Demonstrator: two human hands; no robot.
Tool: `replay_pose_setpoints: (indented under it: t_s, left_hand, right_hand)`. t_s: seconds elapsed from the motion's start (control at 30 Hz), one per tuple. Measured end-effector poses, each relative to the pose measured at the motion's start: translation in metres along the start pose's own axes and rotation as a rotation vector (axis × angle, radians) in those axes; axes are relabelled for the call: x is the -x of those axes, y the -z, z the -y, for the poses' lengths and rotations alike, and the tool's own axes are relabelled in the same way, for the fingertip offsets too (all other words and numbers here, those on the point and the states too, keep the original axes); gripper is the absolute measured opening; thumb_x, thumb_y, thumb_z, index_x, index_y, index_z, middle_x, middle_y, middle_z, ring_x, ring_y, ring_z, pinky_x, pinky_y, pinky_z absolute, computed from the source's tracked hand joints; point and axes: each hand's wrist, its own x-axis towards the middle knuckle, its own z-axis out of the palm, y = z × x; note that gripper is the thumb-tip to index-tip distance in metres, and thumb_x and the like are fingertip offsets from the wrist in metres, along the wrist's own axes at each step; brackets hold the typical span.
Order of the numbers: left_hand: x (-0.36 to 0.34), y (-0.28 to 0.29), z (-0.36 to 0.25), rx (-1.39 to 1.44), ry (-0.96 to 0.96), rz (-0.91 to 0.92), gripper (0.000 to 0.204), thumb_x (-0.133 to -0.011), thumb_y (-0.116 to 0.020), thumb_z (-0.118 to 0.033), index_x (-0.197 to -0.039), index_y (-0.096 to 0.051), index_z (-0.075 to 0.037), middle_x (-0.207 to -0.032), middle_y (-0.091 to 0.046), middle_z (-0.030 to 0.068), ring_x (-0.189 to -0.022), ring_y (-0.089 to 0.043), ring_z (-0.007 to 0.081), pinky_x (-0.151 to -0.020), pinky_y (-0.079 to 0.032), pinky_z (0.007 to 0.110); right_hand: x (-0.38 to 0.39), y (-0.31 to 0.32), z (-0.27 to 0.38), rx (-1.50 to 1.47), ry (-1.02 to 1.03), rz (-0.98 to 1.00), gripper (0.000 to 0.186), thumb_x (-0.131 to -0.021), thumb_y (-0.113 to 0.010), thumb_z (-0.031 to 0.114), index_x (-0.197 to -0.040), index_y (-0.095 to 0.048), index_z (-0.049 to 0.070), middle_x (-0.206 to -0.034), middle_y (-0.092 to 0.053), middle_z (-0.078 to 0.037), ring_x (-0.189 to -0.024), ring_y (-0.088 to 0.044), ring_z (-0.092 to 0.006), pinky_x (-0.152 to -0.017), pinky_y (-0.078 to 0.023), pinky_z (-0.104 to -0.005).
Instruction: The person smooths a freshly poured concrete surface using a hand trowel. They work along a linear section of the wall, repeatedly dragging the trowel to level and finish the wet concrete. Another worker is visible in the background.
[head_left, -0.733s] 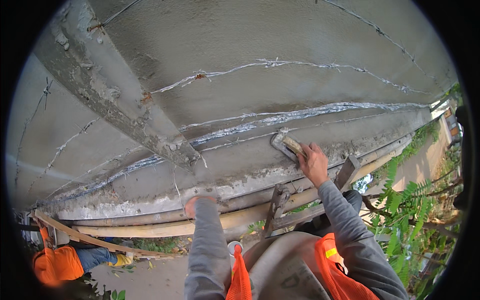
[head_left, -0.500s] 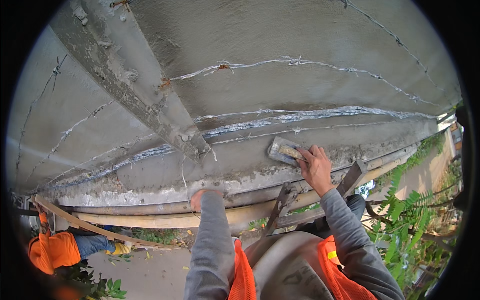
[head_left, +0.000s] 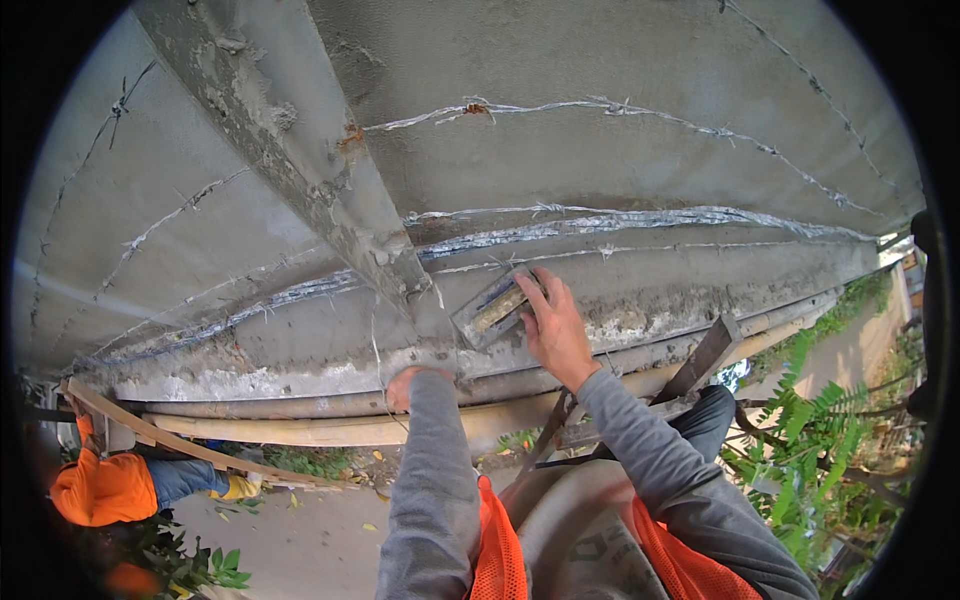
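My right hand (head_left: 562,335) grips the worn handle of a plastering float (head_left: 490,308). Its flat blade lies tilted against the grey cement ledge (head_left: 640,290), just right of the lower end of a mortar-crusted post (head_left: 335,185). My left hand (head_left: 404,388) rests at the ledge's lower edge, by the long pole (head_left: 510,388) beneath. Its fingers are hidden behind the wrist and sleeve. A loose thin wire (head_left: 378,352) hangs right beside it.
Barbed wire strands (head_left: 620,225) run along the wall just above the ledge. Upright timbers (head_left: 697,358) stand near my right forearm. Far lower left, a person in an orange top (head_left: 105,490) is by a curved board (head_left: 180,440). Leafy branches (head_left: 800,430) fill the right side.
My right hand has moved the float leftward along the ledge, toward the post, and the blade has turned. My left hand stays at the ledge's edge. The whole view has shifted slightly.
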Motion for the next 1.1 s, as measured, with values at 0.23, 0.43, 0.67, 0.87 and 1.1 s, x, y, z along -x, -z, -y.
replay_pose_setpoints:
  t_s: [0.23, 0.43, 0.67, 0.87, 1.1]
  left_hand:
    - [0.011, 0.008, 0.000, -0.315, -0.129, -0.038, 0.086, -0.096, -0.081, -0.048, -0.158, -0.050, 0.003, -0.149, -0.067, 0.0090, -0.137, -0.068, 0.0224, -0.114, -0.053, 0.033]
    - [0.014, 0.007, 0.004, -0.323, -0.174, -0.092, 0.066, -0.096, -0.080, -0.048, -0.146, -0.069, -0.006, -0.155, -0.064, 0.0096, -0.137, -0.067, 0.0239, -0.111, -0.056, 0.037]
    - [0.005, 0.003, -0.002, -0.516, -0.203, -0.034, 0.048, -0.104, -0.066, -0.051, -0.134, -0.076, -0.015, -0.134, -0.077, 0.0005, -0.122, -0.074, 0.0147, -0.098, -0.059, 0.036]
    - [-0.012, -0.008, -0.006, -0.209, 0.003, -0.023, 0.044, -0.104, -0.067, -0.045, -0.136, -0.074, -0.014, -0.131, -0.079, -0.0007, -0.121, -0.076, 0.0139, -0.097, -0.061, 0.035]
    - [-0.057, -0.027, -0.006, -0.248, -0.032, -0.199, 0.050, -0.094, -0.081, -0.041, -0.135, -0.076, -0.011, -0.136, -0.079, 0.0008, -0.121, -0.077, 0.0128, -0.100, -0.063, 0.032]
  right_hand:
    - [-0.006, -0.007, -0.008, 0.243, 0.110, 0.119, 0.063, -0.088, -0.073, -0.002, -0.149, -0.064, 0.011, -0.138, -0.065, -0.013, -0.130, -0.060, -0.0384, -0.106, -0.052, -0.0480]
    - [-0.010, 0.001, -0.018, 0.220, 0.152, 0.133, 0.044, -0.088, -0.075, 0.004, -0.132, -0.073, 0.007, -0.114, -0.065, -0.010, -0.110, -0.064, -0.0336, -0.094, -0.058, -0.0470]
    - [-0.001, 0.001, 0.001, 0.207, 0.054, 0.124, 0.027, -0.092, -0.081, 0.014, -0.114, -0.067, 0.006, -0.109, -0.064, -0.013, -0.100, -0.073, -0.0363, -0.080, -0.063, -0.0484]
    - [-0.001, -0.027, 0.008, 0.115, 0.032, 0.063, 0.030, -0.095, -0.081, 0.019, -0.114, -0.060, 0.006, -0.105, -0.066, -0.014, -0.086, -0.075, -0.0407, -0.070, -0.062, -0.0521]
    - [0.002, -0.070, 0.037, -0.028, -0.165, 0.018, 0.040, -0.097, -0.078, 0.021, -0.127, -0.056, 0.008, -0.112, -0.070, -0.018, -0.076, -0.074, -0.0461, -0.066, -0.060, -0.0578]
